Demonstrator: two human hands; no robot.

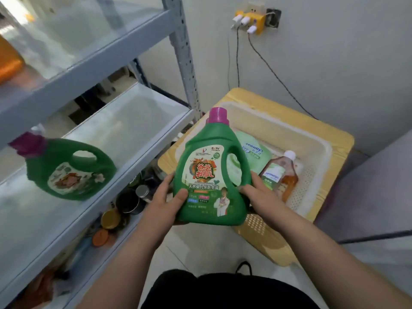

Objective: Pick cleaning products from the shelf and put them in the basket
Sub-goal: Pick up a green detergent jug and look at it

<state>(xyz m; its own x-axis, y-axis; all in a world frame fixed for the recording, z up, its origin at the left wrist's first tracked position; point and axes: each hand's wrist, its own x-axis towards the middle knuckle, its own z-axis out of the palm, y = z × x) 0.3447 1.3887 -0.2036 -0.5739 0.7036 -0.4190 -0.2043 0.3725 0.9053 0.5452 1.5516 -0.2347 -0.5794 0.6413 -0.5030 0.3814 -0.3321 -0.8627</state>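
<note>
I hold a green detergent jug [209, 166] with a purple cap upright between both hands, just over the near left corner of the white basket [312, 139]. My left hand [165, 201] grips its lower left side with the thumb across the label. My right hand [258, 195] grips its lower right side below the handle. Inside the basket lie a light green refill pouch [254, 152] and an amber bottle [283, 175] with a white cap. A second green jug [69, 170] lies tilted on the glass shelf [124, 139] at the left.
The basket sits on a yellow wooden stool [334, 134]. The grey metal rack's post [185, 56] rises beside it. Jars and lids [124, 208] crowd the lower shelf. An orange container [9, 59] stands on the upper shelf. Cables hang from a wall socket [256, 18].
</note>
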